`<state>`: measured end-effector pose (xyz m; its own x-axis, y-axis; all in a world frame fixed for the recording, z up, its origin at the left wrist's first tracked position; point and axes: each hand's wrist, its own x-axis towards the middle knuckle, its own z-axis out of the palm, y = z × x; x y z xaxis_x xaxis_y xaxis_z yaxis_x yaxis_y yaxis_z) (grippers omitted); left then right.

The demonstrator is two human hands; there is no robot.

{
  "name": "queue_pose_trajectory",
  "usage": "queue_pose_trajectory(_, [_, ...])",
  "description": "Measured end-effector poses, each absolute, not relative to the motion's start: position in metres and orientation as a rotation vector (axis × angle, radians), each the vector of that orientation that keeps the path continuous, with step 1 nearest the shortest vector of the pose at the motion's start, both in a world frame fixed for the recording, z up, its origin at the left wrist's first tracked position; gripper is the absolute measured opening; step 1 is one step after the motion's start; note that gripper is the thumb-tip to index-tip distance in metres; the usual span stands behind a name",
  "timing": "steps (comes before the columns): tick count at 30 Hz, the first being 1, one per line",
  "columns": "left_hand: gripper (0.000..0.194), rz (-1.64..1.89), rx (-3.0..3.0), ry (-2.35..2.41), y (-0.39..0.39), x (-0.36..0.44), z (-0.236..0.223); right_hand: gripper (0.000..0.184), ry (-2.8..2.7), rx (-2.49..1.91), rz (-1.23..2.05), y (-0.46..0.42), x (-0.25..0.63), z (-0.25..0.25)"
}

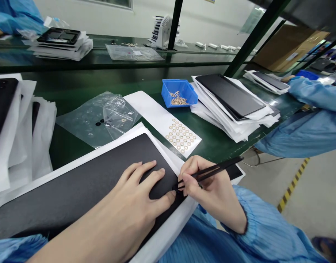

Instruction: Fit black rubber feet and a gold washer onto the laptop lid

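A dark tablet-like panel (83, 182) lies on white sheets in front of me. My left hand (146, 190) rests flat on its right end with the fingers spread, the thumb near the corner. Pinched in my right hand (203, 182) is a pair of black tweezers (220, 167), their tips at that same corner beside my left thumb. Whatever the tips touch there is small and dark, and I cannot make it out. Just beyond the panel, a white sheet (157, 113) carries rows of small tan rings (181, 137).
A blue bin (179, 93) holds many tan rings. Left of it lies a clear plastic bag (102, 117) with black rings on it. Panels stacked with white paper (231, 96) stand at right, more (17, 135) at left. A co-worker's blue sleeve (318, 93) shows at far right.
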<state>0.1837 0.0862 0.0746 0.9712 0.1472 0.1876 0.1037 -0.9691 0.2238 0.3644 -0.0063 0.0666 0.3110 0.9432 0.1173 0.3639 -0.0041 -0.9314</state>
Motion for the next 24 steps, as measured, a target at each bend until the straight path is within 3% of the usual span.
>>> queue_pose_trajectory(24, [0.044,0.338,2.963,0.163,0.0848,0.1857,0.0748,0.014,-1.284,-1.540,0.695,-0.0060,0.3644,0.0649])
